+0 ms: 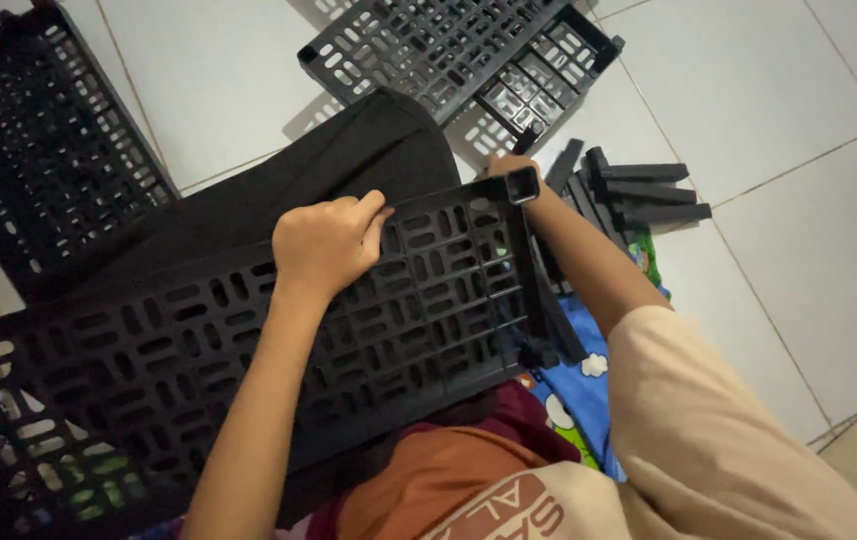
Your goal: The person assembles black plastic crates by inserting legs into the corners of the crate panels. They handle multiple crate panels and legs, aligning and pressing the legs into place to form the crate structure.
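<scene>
A black perforated plastic shelf panel (248, 340) lies tilted across my lap. My left hand (326, 240) grips its far long edge, fingers curled over the rim. My right hand (510, 165) is mostly hidden behind the panel's far right corner socket (522, 185), and it touches that corner. My right forearm runs down along the panel's right side.
Another black perforated panel (448, 50) lies on the white tiled floor ahead. A third panel (43, 150) stands at the left. Several short black posts (638, 195) lie in a pile to the right. A blue patterned cloth (588, 380) sits under my right arm.
</scene>
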